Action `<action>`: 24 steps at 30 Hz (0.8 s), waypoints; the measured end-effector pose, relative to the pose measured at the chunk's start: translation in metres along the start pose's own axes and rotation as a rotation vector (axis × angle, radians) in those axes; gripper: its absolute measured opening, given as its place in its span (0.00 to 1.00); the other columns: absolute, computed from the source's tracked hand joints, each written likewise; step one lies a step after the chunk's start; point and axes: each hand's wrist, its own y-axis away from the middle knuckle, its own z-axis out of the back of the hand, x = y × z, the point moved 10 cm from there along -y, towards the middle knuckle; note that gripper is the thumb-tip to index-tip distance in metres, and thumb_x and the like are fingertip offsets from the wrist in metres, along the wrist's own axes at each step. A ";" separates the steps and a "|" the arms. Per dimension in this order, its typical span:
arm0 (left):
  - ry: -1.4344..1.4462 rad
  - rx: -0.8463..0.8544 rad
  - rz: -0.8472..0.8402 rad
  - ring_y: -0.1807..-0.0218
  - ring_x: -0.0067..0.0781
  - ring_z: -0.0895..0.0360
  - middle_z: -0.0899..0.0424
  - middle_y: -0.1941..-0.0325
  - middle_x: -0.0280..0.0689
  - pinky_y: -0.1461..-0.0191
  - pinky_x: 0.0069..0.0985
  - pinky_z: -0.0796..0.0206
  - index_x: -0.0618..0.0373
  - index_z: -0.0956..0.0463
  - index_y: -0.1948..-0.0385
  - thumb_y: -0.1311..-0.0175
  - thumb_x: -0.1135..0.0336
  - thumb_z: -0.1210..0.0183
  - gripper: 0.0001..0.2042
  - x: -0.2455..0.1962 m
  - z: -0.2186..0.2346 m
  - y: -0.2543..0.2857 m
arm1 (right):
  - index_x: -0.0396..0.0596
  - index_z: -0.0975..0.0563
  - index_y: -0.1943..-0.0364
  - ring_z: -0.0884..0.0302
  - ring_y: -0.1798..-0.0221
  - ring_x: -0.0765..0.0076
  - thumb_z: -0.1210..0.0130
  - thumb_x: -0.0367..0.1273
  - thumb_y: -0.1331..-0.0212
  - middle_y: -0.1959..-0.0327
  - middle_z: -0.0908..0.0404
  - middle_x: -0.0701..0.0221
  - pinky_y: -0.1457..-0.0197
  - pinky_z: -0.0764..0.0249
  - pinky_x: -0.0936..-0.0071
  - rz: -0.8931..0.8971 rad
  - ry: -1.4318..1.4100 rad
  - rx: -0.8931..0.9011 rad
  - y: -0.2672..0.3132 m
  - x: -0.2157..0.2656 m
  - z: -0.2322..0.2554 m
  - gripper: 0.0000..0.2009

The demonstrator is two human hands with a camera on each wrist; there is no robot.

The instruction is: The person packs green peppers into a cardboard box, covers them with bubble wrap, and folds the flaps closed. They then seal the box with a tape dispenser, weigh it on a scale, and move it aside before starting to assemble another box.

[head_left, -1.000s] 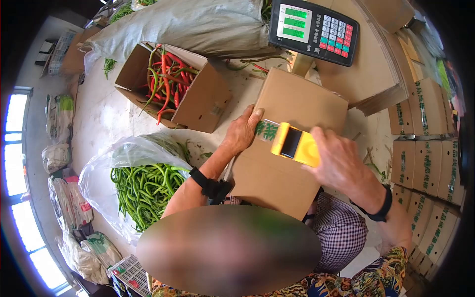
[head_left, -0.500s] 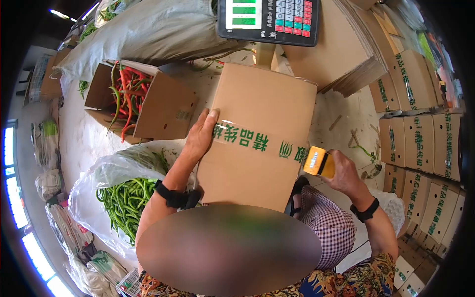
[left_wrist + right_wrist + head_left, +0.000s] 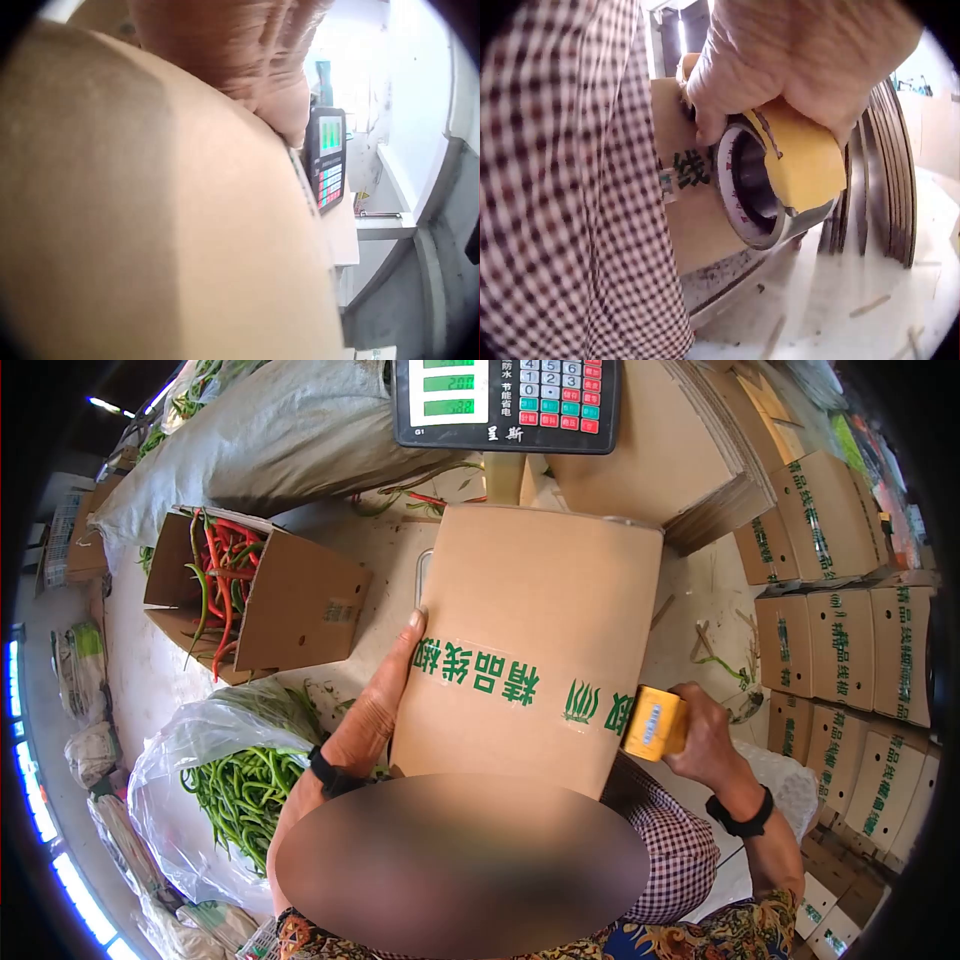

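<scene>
A closed cardboard box point(image 3: 540, 600) lies before the person, a strip of tape with green characters across its top. The left hand point(image 3: 380, 695) rests against the box's left side, thumb near the tape's end; in the left wrist view that hand point(image 3: 240, 60) touches the box point(image 3: 225, 202), its fingertips mostly hidden. At the box's right edge the right hand point(image 3: 705, 735) grips a yellow tape dispenser point(image 3: 655, 723). The right wrist view shows the hand point(image 3: 787, 60) curled round the dispenser point(image 3: 802, 161), its tape roll against the box side point(image 3: 705, 232).
An open box point(image 3: 300, 610) of red peppers and a plastic bag point(image 3: 160, 760) of green peppers stand at left. Behind the box are a scale display point(image 3: 505, 405) and flat cardboard point(image 3: 650, 450). Printed boxes point(image 3: 835, 630) are stacked at right.
The right hand has moved the dispenser from the box's top to its right edge, and printed tape now spans the top. The view has shifted, and the left hand stays at the box's left side.
</scene>
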 end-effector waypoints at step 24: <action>-1.220 -0.497 -0.691 0.49 0.48 0.21 0.16 0.56 0.52 0.43 0.37 0.34 0.66 0.22 0.51 0.24 0.44 0.62 0.30 -0.133 0.031 0.068 | 0.42 0.31 0.58 0.18 0.67 0.55 0.28 0.38 0.57 0.71 0.22 0.60 0.65 0.22 0.59 0.000 0.121 0.270 -0.069 0.104 0.016 0.26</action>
